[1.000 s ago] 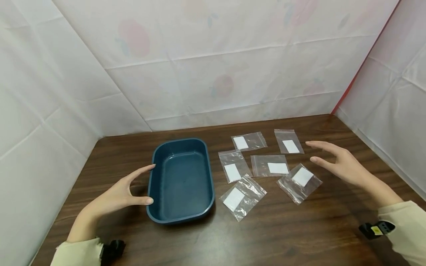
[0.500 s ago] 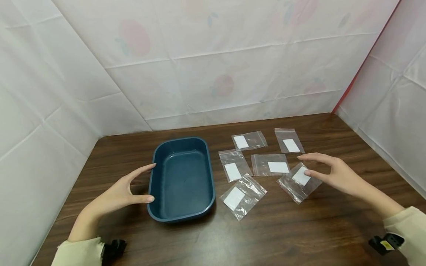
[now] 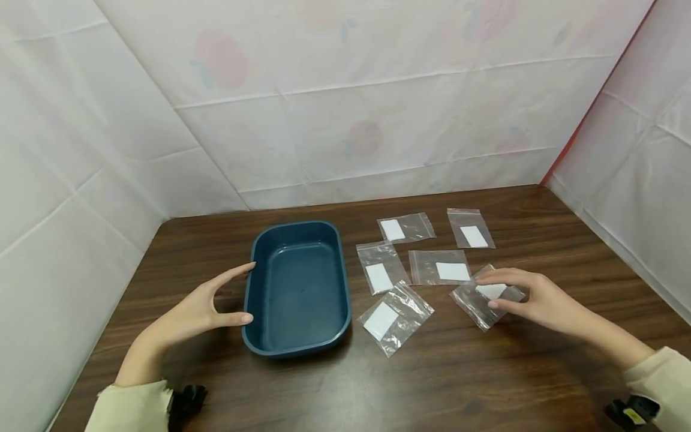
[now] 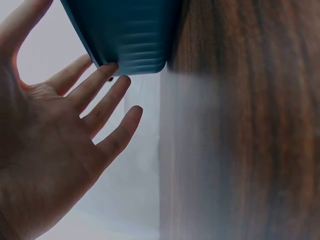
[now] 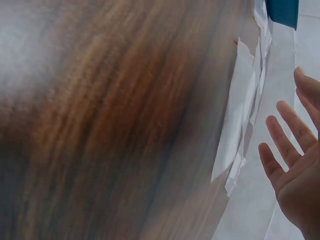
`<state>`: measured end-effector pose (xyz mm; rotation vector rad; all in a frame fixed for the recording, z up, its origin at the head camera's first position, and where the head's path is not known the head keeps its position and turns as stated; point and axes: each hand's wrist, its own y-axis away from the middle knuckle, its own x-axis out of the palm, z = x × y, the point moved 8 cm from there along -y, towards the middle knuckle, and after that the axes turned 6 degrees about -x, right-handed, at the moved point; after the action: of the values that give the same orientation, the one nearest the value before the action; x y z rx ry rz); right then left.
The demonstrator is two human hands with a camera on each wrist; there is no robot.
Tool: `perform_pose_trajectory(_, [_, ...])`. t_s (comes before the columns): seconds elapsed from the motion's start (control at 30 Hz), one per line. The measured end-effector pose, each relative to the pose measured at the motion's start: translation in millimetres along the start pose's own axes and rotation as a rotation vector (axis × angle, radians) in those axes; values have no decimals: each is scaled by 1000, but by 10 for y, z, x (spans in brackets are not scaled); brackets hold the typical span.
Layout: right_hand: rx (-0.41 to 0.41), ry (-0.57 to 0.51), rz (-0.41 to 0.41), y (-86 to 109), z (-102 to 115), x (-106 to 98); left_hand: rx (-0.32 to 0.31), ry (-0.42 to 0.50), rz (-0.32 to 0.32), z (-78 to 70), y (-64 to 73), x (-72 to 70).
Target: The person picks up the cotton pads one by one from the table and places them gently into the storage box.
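Note:
A dark blue rectangular tray with rounded corners sits on the wooden table, nothing inside it. At its left side is my left hand, thumb and index finger spread apart with their tips at the rim. In the left wrist view the other fingers are loosely extended by the tray wall. My right hand hovers close over the nearest-right clear zip bag, which has a white card inside. Its fingers are relaxed and parted, partly covering that bag. The right wrist view shows those fingers above the bags.
Several more zip bags with white cards lie between tray and right hand: one in front, one beside the tray, one in the middle, two at the back. White cloth walls the table's back and sides.
My right hand has come down and left, from beside the bags to over the right-hand zip bag. The left hand has stayed at the tray's rim.

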<state>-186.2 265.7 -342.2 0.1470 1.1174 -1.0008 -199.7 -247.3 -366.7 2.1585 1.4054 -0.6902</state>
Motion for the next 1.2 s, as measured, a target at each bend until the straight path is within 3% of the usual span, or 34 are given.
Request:
perform_pose_trajectory(0.53, [-4, 122, 67, 83, 5, 243, -16, 1, -2, 15, -13, 3])
perform_pose_trajectory(0.77, [40, 199, 164, 82, -27, 342, -8, -2, 0, 1, -2, -5])
perform_pose_trajectory(1.2, [68, 172, 188, -12, -83, 375, -12, 0, 19, -12, 10, 1])
